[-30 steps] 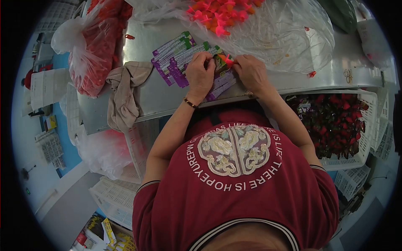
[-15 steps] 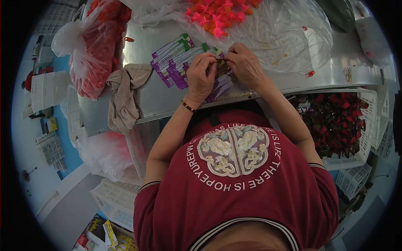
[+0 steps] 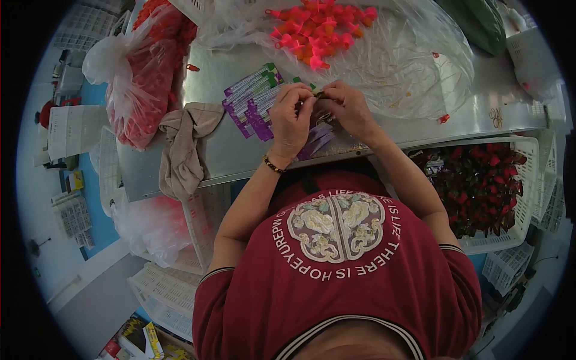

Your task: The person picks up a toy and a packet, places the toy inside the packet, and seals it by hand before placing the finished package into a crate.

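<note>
My left hand is closed, its thumb and fingertips pinched above the metal table. Close beside it, my right hand is also closed, fingers curled inward. Between the two sets of fingertips shows a small dark, brownish piece, too small and covered to name. Purple, white and green printed cards lie fanned out just left of my left hand. More purple strips lie below and between the hands, partly hidden by them.
Pink and orange plastic pieces are heaped on clear plastic sheeting. A cloth hangs over the table's edge. A bag of red pieces stands left. On the right, a white crate holds dark red wrapped pieces.
The whole view has shifted, so the table and hands appear slightly lower. Both hands stay together, fingertips pinching at the same spot, with the fingers slightly rearranged.
</note>
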`<action>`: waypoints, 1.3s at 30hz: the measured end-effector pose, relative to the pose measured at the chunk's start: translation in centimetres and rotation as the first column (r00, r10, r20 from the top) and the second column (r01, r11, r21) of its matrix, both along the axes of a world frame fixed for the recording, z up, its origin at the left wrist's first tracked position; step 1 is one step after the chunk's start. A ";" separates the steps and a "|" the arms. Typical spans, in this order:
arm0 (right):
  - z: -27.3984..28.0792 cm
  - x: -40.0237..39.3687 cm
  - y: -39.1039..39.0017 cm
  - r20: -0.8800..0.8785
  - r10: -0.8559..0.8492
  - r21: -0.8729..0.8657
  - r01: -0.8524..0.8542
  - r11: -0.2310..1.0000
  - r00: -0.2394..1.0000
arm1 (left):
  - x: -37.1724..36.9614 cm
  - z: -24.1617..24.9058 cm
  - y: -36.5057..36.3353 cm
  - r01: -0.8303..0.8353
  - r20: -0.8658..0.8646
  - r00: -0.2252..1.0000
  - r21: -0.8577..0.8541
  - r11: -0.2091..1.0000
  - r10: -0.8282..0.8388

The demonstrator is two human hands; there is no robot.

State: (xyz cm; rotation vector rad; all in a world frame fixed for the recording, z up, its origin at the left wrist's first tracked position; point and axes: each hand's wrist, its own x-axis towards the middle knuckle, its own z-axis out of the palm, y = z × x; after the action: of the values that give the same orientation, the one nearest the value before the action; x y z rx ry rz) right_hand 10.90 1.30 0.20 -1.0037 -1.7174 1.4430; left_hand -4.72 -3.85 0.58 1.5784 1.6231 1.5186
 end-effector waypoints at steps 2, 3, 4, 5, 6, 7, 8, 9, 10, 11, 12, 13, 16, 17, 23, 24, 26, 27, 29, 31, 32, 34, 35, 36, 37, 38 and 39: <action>3.1 0.9 0.7 0.350 -0.053 0.433 -0.111 0.895 0.935 | -0.6 1.7 0.2 0.128 0.106 0.986 0.006 0.992 -0.128; 5.8 1.6 0.7 0.351 -0.053 0.436 -0.113 0.893 0.935 | -1.6 2.6 0.5 0.126 0.106 0.986 0.010 0.992 -0.126; 8.9 2.5 0.2 0.150 0.075 0.370 -0.126 0.920 0.986 | -2.9 3.3 0.9 0.046 0.266 0.962 0.042 0.998 -0.055; 10.4 3.3 -0.2 -0.067 0.183 0.302 -0.155 0.941 0.981 | -4.0 3.6 1.1 -0.038 0.420 0.908 0.057 0.998 0.011; 10.1 4.0 0.4 -0.067 0.185 0.301 -0.157 0.941 0.980 | -4.6 3.6 1.0 -0.041 0.420 0.907 0.055 0.998 0.014; 9.6 4.5 1.9 0.116 0.190 0.330 -0.219 0.918 0.975 | -5.1 3.6 1.0 -0.045 0.407 0.913 0.006 0.999 0.039; 9.0 4.8 3.4 0.297 0.179 0.351 -0.282 0.893 0.938 | -5.3 3.7 1.1 -0.048 0.392 0.918 -0.039 0.998 0.060; 8.1 4.1 4.0 0.623 -0.245 0.722 -0.426 0.545 0.742 | -5.2 3.3 1.1 -0.042 0.392 0.918 -0.033 0.999 0.051; 7.8 4.6 3.9 0.621 -0.255 0.727 -0.424 0.540 0.741 | -5.1 2.6 1.1 0.026 0.428 0.904 -0.033 0.999 -0.010; 7.7 5.0 3.6 0.472 -0.124 0.697 -0.283 0.659 0.873 | -5.0 2.2 1.3 0.086 0.466 0.883 -0.029 0.996 -0.062; 7.7 5.1 3.1 0.276 -0.016 0.604 -0.161 0.781 0.961 | -4.7 2.5 1.4 0.083 0.469 0.881 -0.030 0.996 -0.059; 7.6 5.1 2.9 0.278 -0.014 0.599 -0.161 0.785 0.961 | -4.2 3.1 1.4 0.148 0.436 0.894 -0.063 0.987 -0.106; 7.2 4.6 2.9 0.387 -0.011 0.578 -0.233 0.782 0.922 | -2.9 4.1 1.8 0.332 0.341 0.901 -0.144 0.932 -0.268; 6.9 4.4 2.6 0.279 0.061 0.465 -0.190 0.865 0.958 | -2.3 4.2 1.9 0.442 0.288 0.880 -0.207 0.873 -0.377; 6.5 4.1 2.3 0.111 0.190 0.306 -0.216 0.927 0.975 | -0.2 2.6 1.2 0.737 0.823 0.477 -0.184 0.651 -0.308; 6.3 4.1 2.3 0.081 0.211 0.221 -0.224 0.949 0.974 | -0.2 2.5 1.1 0.737 0.822 0.478 -0.185 0.650 -0.309; 6.1 4.2 2.5 0.097 0.221 0.299 -0.240 0.924 0.970 | -0.3 2.5 1.0 0.722 0.784 0.526 -0.207 0.660 -0.329; 6.0 4.2 2.6 0.115 0.231 0.375 -0.257 0.891 0.966 | -0.2 2.3 1.0 0.721 0.784 0.527 -0.207 0.661 -0.329; 6.0 4.1 2.7 0.082 0.251 0.329 -0.264 0.907 0.964 | 0.0 1.8 1.0 0.719 0.856 0.441 -0.158 0.677 -0.269; 6.1 4.1 2.7 0.048 0.268 0.279 -0.271 0.921 0.962 | 0.2 1.8 1.0 0.719 0.876 0.408 -0.134 0.682 -0.258; 6.2 4.0 2.7 0.036 0.270 0.266 -0.269 0.926 0.962 | 0.3 1.7 0.9 0.718 0.893 0.374 -0.109 0.687 -0.249; 6.0 4.0 2.8 0.022 0.272 0.250 -0.268 0.930 0.962 | 0.4 2.2 0.9 0.724 0.945 0.265 -0.064 0.687 -0.190; 5.8 4.0 3.0 -0.006 0.280 0.207 -0.272 0.940 0.960 | 0.4 2.3 0.9 0.724 0.980 0.150 -0.018 0.689 -0.132; 5.6 4.0 3.1 -0.034 0.286 0.162 -0.277 0.947 0.958 | 0.5 2.2 0.9 0.724 0.981 0.150 -0.021 0.689 -0.127; 5.6 4.0 3.0 -0.036 0.286 0.158 -0.277 0.948 0.958 | 0.7 1.9 0.9 0.722 0.975 0.183 -0.044 0.690 -0.129; 5.8 4.0 3.0 -0.008 0.289 0.155 -0.284 0.946 0.957 | 0.8 1.8 1.0 0.720 0.967 0.216 -0.067 0.691 -0.132; 5.8 3.9 3.0 0.020 0.291 0.153 -0.290 0.945 0.957 | 0.9 1.8 0.9 0.720 0.968 0.217 -0.069 0.690 -0.129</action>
State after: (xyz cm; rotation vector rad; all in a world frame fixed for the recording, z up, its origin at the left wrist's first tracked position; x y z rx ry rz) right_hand 14.84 4.33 6.02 -0.6855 -2.0060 1.4604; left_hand -3.87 -2.91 2.42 0.4895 0.6343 1.0764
